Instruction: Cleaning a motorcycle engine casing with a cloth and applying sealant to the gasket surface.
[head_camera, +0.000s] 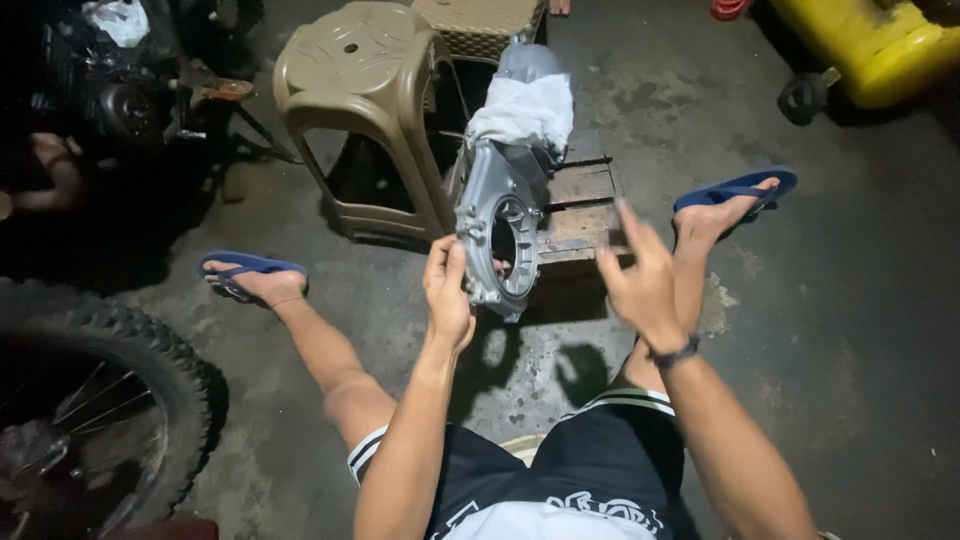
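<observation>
A grey metal engine casing (505, 215) stands tilted on a low wooden pallet (585, 200), with a white cloth (525, 105) draped over its upper part. My left hand (447, 290) grips the casing's near left edge, fingers curled round the rim. Held in the air to the right of the casing, my right hand (640, 280) has its fingers spread and nothing in it, and does not touch the casing. I sit on the concrete floor with legs apart, blue sandals on both feet.
A tan plastic stool (365, 90) stands left of the casing, a woven basket (480, 25) behind it. A knobby motorcycle tyre (110, 400) fills the lower left, an engine (110, 90) the upper left. A yellow tank (870, 40) lies at the top right.
</observation>
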